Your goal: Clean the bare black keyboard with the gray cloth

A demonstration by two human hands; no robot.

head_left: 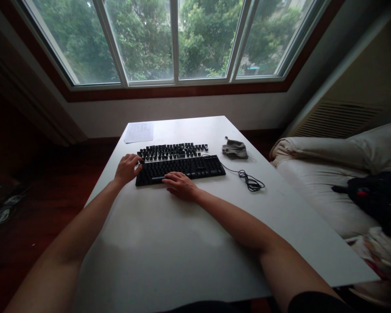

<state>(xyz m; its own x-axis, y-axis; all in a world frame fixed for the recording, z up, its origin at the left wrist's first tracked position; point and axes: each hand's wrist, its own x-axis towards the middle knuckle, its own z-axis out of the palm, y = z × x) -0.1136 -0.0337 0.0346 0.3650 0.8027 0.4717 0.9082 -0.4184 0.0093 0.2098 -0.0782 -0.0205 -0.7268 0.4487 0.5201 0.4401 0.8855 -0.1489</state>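
Note:
A black keyboard (195, 167) lies on the white table, and many of its keys look bare of caps. Loose black keycaps (169, 151) stand in rows just behind it. My left hand (127, 168) is at the keyboard's far left corner, its thumb and fingers bent around a small dark keycap at the left end of the rows. Over the front edge rests my right hand (181, 184), fingers stretched out across the keys beside the long space bar (157, 178); its palm is hidden from view.
A coiled black cable (252, 182) runs from the keyboard to the right. Behind it sits a crumpled grey cloth (234, 149). A printed sheet of paper (139, 132) lies at the table's far left. To the right is a pale sofa (313, 187) with a black bag (374, 195).

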